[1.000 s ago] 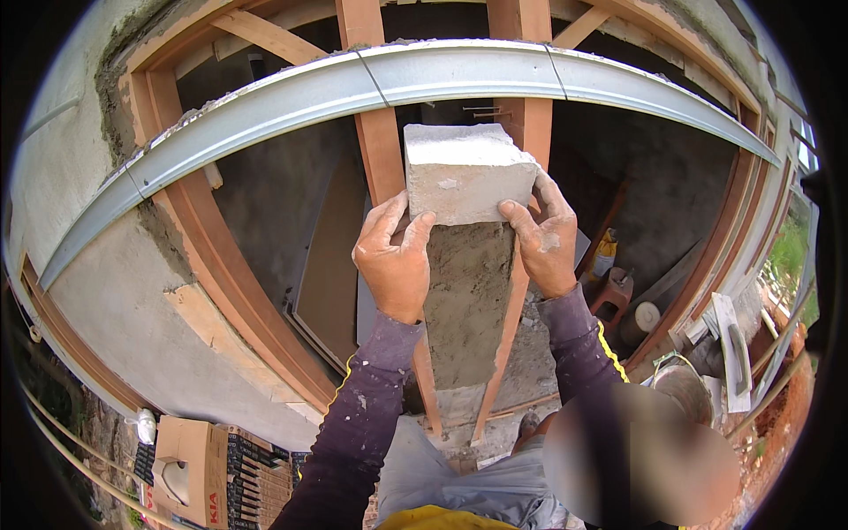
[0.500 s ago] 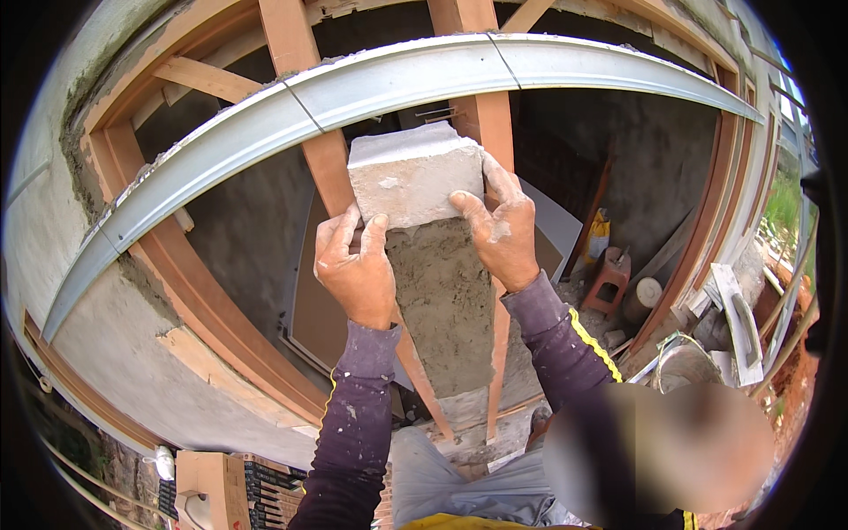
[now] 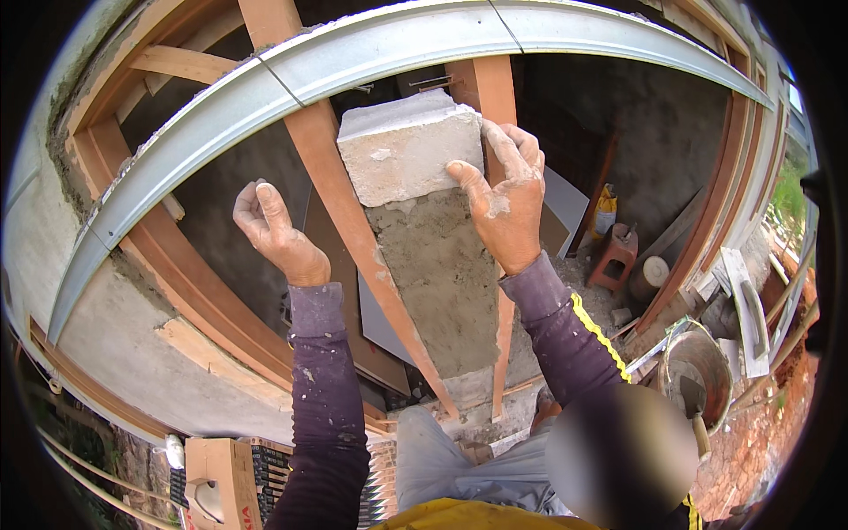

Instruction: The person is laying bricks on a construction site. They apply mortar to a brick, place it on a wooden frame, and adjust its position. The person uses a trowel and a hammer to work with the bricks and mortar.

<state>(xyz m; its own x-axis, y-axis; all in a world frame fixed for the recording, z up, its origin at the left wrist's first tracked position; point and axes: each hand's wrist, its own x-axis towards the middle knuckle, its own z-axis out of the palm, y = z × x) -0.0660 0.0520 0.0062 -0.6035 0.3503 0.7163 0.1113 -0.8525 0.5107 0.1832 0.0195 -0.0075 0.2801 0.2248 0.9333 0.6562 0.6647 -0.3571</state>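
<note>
A pale, rough-edged block (image 3: 411,150) rests on top of a narrow mortar-covered pillar (image 3: 437,291) between two wooden posts. My right hand (image 3: 512,199) grips the block's right end, thumb on the front face and fingers along the side. Off to the left of the block, my left hand (image 3: 278,234) is in the air, loosely curled with the thumb apart and nothing in it. Just above and beyond the block runs a long grey metal beam (image 3: 397,57).
Wooden posts (image 3: 331,185) flank the pillar. At the right stand a bucket (image 3: 698,371) with a trowel in it, a long-handled float (image 3: 746,305) and a red stool (image 3: 616,256). A cardboard box (image 3: 221,486) is at lower left. A blurred patch hides part of the lower right.
My left hand has let go of the block and moved away to the left. My right hand stays on the block. The view has shifted slightly, showing more of the bucket.
</note>
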